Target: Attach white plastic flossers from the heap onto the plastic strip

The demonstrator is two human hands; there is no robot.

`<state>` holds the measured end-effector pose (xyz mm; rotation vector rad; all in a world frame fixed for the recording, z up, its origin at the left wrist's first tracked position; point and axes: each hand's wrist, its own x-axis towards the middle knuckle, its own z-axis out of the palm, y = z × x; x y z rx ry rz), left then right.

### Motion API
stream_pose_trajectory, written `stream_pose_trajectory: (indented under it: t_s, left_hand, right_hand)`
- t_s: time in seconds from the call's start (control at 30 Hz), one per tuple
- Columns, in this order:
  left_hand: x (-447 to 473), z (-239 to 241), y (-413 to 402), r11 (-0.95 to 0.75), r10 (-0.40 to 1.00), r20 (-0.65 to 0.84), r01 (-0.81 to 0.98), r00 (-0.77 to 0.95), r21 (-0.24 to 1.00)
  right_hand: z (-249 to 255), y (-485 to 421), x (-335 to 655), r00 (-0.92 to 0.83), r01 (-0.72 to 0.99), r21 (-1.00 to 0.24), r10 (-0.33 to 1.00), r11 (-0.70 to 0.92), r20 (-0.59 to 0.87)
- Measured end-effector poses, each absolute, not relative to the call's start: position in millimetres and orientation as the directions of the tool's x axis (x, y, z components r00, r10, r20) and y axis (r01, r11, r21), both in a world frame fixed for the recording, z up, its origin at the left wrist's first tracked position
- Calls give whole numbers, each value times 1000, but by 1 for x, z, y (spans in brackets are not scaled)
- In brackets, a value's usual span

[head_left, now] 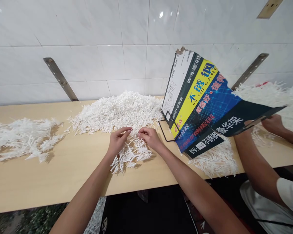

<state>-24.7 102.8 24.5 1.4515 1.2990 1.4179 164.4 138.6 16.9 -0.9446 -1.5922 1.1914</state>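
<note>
My left hand (118, 140) is closed in a pinch, with white bits at its fingertips. Opposite it, my right hand (150, 137) pinches too, thumb and forefinger on a thin white branched piece (136, 132). What sits right between the fingertips is too small to see fully. Below and between the wrists lies a loose cluster of white branched pieces (134, 152), spread on the wooden table (83, 172). Just beyond my fingers rises a large heap of the same white twig-like pieces (127, 109).
A second white pile (21, 136) lies at the left. A printed cardboard sheet (197, 100) stands at the right, by a black wire bookend (164, 131). Past it, another person's arms (256, 159) work by more white pieces (280, 97). Behind is a tiled wall (92, 61).
</note>
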Motion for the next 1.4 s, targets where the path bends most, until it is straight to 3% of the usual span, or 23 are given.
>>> stream_pose_trajectory:
  t_s: [0.1, 0.23, 0.4, 0.63, 0.83, 1.03, 1.17, 1.4]
  left_hand:
    - [-29, 26, 103, -134, 987, 144, 126, -75, 983]
    - [-30, 25, 104, -119, 993, 119, 42, -10, 992]
    - [-23, 25, 103, -127, 992, 129, 219, 4, 967]
    - [-18, 24, 103, -307, 952, 296, 323, 84, 895]
    - [-19, 25, 102, -390, 919, 386, 316, 77, 865]
    - [-17, 24, 100, -338, 939, 344, 238, 14, 911]
    - [-18, 22, 101, -235, 965, 257, 274, -48, 933]
    - [-19, 22, 105, -278, 960, 251, 430, 120, 859]
  right_hand:
    - [15, 138, 161, -271, 71, -962, 933, 263, 236]
    - [10, 141, 160, -171, 8, -956, 943, 292, 287]
    - [10, 139, 161, -51, -25, -944, 942, 330, 331]
    - [11, 133, 154, -153, -70, -967, 956, 243, 251]
    - [2, 139, 153, -228, 98, -948, 934, 303, 275]
    - [10, 131, 154, -240, 224, -893, 911, 389, 337]
    - [18, 128, 159, -223, 182, -859, 871, 479, 438]
    - [13, 137, 161, -383, 241, -818, 826, 522, 415]
